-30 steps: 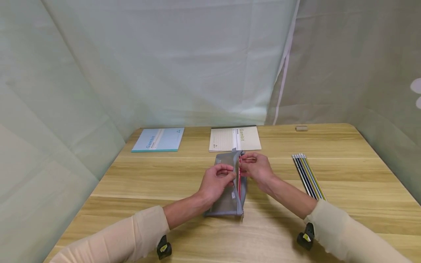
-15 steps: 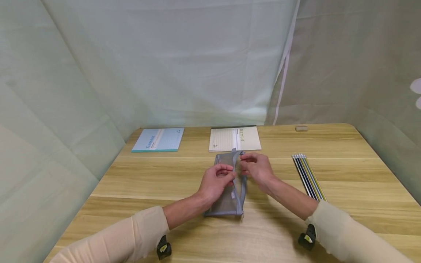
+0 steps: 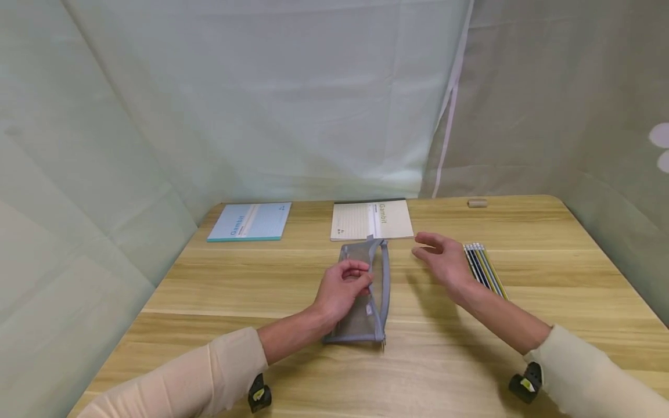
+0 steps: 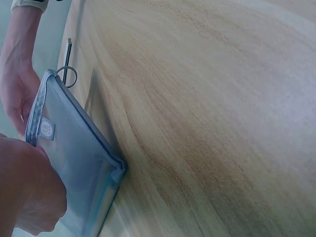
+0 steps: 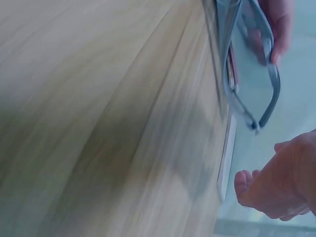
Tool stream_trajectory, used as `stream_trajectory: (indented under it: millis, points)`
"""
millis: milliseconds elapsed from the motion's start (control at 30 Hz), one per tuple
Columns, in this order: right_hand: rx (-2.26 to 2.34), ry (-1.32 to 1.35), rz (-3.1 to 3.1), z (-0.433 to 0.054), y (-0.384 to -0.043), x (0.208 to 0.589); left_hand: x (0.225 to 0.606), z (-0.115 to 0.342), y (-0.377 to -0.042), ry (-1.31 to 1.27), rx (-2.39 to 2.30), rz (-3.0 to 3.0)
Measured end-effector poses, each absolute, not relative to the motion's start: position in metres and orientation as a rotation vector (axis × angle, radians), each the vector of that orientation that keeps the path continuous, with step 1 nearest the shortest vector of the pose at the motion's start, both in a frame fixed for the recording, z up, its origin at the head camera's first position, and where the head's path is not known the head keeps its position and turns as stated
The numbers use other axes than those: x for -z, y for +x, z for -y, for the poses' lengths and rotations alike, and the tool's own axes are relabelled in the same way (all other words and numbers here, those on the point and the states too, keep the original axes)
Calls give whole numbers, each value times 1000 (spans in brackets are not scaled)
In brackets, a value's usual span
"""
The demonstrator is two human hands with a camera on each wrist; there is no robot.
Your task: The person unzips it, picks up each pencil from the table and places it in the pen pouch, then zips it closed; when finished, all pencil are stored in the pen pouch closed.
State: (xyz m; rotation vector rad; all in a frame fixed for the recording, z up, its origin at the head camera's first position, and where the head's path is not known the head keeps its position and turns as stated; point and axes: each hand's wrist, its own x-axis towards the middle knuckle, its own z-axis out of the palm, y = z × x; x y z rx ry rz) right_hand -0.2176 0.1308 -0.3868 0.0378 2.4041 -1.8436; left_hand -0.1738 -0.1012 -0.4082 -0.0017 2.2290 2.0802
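Pouch [image 3: 362, 323], sheer mesh (gaping), slim pencils [image 3: 484, 267]

Observing remotely, I record: grey pouch [image 3: 358, 323], light blue notebook [image 3: 250, 222] edged teal, cream notebook [image 3: 360, 223] edged black, black and yellow pencils [image 3: 484, 268], brown wood-grained table [image 3: 235, 278].

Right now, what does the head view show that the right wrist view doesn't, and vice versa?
Only the head view shows the blue notebook, the row of pencils and the small brown object.
Only the right wrist view shows a reddish stick inside the grey pouch.
Both show the pouch, left hand, right hand and wooden table.
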Motion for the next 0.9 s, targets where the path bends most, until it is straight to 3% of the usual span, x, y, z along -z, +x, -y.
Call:
stream_trajectory:
  millis: [267,900]
  points:
    - [1691,-56,-2536,-177,-218,388,408,101,-174,-7,-2064,-2237]
    - [1432,52,-2745,-275,-232,415,406,101,-175,-7,-2040,-2251]
